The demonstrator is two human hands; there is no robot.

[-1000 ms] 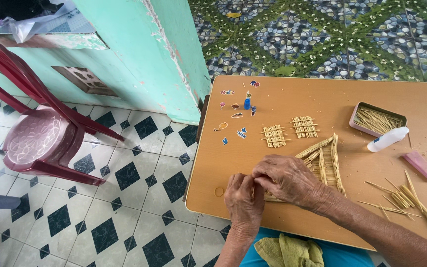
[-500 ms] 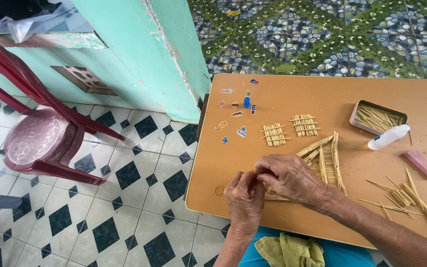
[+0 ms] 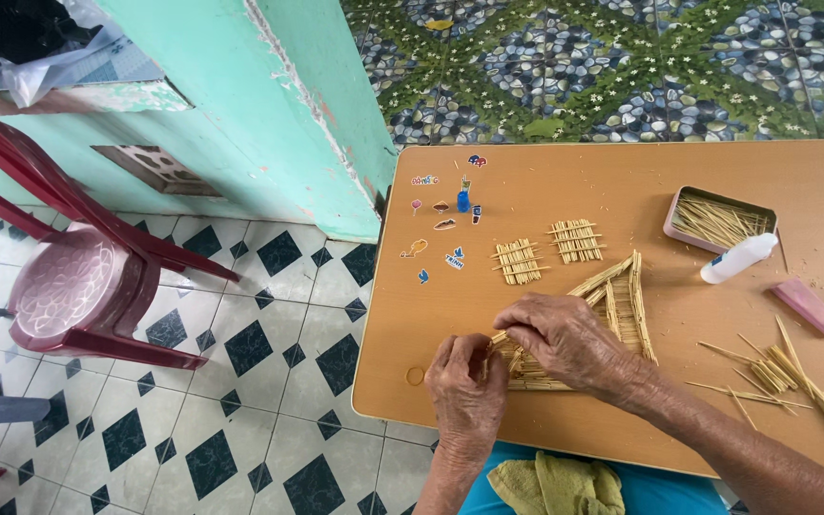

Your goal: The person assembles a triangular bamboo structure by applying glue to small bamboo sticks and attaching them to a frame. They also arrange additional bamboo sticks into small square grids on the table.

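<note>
straw panel (image 3: 612,315), a flat lattice of pale sticks, lies low centre of the frame on the wooden table (image 3: 565,205), near its front edge. both hands work its lower-left corner. left hand (image 3: 467,389) rests knuckles-up against the panel's end, fingers curled in; it seems to pinch a stick end, though the grip itself is hidden under the knuckles, so i cannot tell for sure. right hand (image 3: 565,339) lies over the panel just right of it, fingers bent and nearly closed, tips pressing down on the sticks.

step in hand, as i judge it: seating or fixing one more stick into the panel's edge. next move likely calls for holding the lattice steady with one hand while the other presses the stick flush, with a light touch, as the sticks look brittle.

outward: two small stick mats (image 3: 545,253) above the panel. upper right, a pink tin (image 3: 671,217) of sticks, a white glue bottle (image 3: 738,258) lying against it, a pink bar (image 3: 808,306) beyond. loose sticks (image 3: 784,377) at right edge. small stickers (image 3: 445,224) upper left of table. red plastic chair (image 3: 78,277) at far left on checked tile floor (image 3: 269,353).
</note>
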